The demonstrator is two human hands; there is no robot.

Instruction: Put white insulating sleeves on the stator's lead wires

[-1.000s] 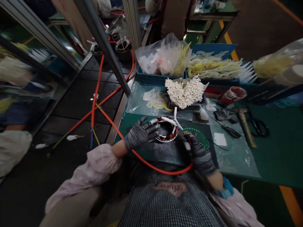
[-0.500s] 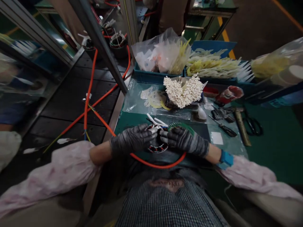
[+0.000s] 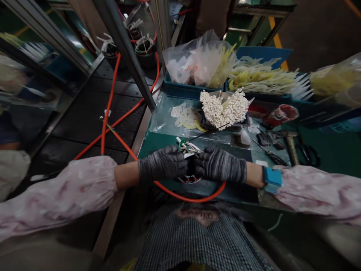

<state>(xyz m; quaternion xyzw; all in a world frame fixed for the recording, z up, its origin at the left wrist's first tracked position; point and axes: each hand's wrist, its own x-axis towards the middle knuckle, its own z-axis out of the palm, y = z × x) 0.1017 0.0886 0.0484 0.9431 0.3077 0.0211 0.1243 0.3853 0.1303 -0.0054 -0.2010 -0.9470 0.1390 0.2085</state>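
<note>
A round wound motor stator point(image 3: 189, 177) with copper coils lies on the green bench near its front edge, mostly hidden under my gloved hands. My left hand point(image 3: 163, 165) is closed over its left side. My right hand point(image 3: 218, 165) is closed over its right side. White sleeved leads and a green piece point(image 3: 186, 147) stick up between my fingertips. A thin dark wire point(image 3: 210, 132) runs from there up to the right.
A bundle of white tubes point(image 3: 224, 108) stands behind the stator. Blue bins point(image 3: 180, 90) hold bags of white and yellow strips. A hammer point(image 3: 290, 145), scissors point(image 3: 308, 154) and a red tape roll point(image 3: 282, 112) lie right. An orange hose point(image 3: 175, 192) loops along the bench front. A dark conveyor point(image 3: 84, 120) runs left.
My right hand came up from the bench front to the stator's right side, and both hands closed over it. The green ring beside the stator is no longer visible.
</note>
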